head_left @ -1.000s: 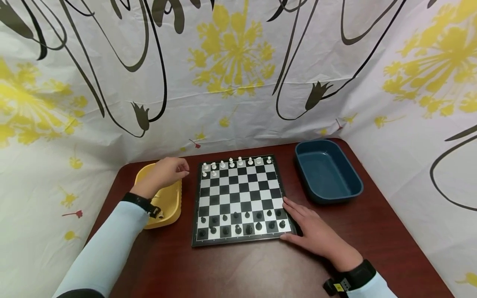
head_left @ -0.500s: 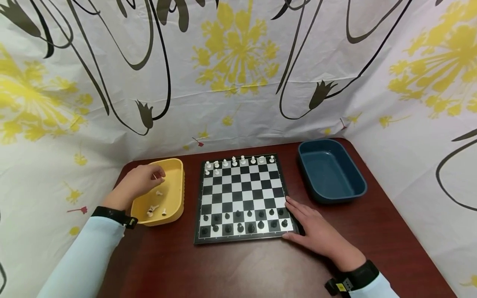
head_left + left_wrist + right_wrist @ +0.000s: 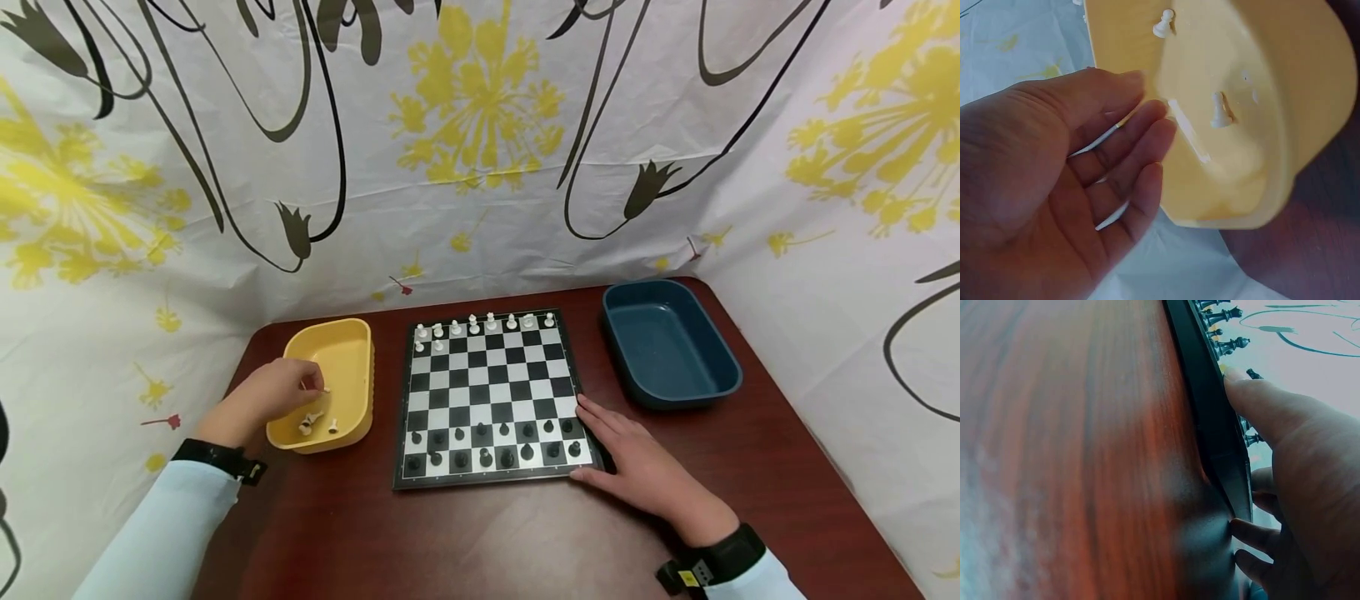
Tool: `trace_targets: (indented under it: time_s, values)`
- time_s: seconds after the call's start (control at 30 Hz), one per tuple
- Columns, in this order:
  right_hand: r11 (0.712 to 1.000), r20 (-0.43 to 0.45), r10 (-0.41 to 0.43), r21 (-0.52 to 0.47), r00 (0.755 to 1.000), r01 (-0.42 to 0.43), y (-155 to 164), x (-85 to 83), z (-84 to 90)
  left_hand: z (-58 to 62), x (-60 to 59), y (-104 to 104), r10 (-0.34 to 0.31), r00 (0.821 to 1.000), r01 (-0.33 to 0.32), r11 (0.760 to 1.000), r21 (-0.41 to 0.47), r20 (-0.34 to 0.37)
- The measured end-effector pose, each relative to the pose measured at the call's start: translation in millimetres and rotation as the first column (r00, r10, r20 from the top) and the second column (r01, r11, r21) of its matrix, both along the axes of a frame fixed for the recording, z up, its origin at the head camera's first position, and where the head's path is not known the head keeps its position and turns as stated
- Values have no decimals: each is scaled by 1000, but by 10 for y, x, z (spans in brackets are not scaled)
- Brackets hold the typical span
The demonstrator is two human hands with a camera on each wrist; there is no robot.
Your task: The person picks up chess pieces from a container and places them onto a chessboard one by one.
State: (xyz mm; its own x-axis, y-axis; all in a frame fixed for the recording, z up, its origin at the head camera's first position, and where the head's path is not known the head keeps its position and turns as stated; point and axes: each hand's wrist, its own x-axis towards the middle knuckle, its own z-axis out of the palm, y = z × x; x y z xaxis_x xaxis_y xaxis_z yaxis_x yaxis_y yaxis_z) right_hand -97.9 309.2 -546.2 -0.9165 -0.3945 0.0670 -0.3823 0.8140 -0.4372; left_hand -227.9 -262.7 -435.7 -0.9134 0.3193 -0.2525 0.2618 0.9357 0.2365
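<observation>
Hands point(image 3: 281, 392) over yellow tray point(image 3: 352, 350), on chessboard point(image 3: 491, 392)

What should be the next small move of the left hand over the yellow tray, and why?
Probably lower the left hand a little into the yellow tray and pinch one loose white pawn. Its fingers look relaxed and hold nothing in the wrist view, pawns lie just beneath, and the right hand rests at the chessboard edge, where the white side shows only two pawns.

glossy dark wood table point(image 3: 487, 542) – smooth matt plastic yellow tub point(image 3: 352, 350) and blue tub point(image 3: 720, 392) – printed cloth backdrop point(image 3: 465, 167).
</observation>
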Motion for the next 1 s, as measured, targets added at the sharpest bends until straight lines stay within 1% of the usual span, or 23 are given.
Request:
trace_targets:
  time_s: [0.17,0.23,0.37,0.43,0.6,0.77,1.0]
  values:
    - [1000,-2,-3,-4,1000,3,22,3,-1,-2,85,1,7,994,-4,1000,-28,113]
    - [1000,-3,-5,-4,1000,5,30,5,-4,-28,100,3,8,991,-1,998,-56,132]
    - [1000,-6,0,-4,1000,0,28,3,-16,-93,132,13,11,993,6,991,-137,121]
    - [1000,-6,3,-5,1000,-3,23,2,-23,-113,152,21,1,995,17,985,-171,103]
    - [1000,3,-4,-6,1000,4,7,-1,-25,-128,193,48,-33,997,48,974,-220,73]
    - [1000,8,-9,-4,1000,9,-5,-7,-14,-159,218,34,-65,996,77,968,-240,57]
    - [1000,4,-6,1,1000,6,-9,-6,-7,-227,222,0,-67,997,76,967,-244,46]
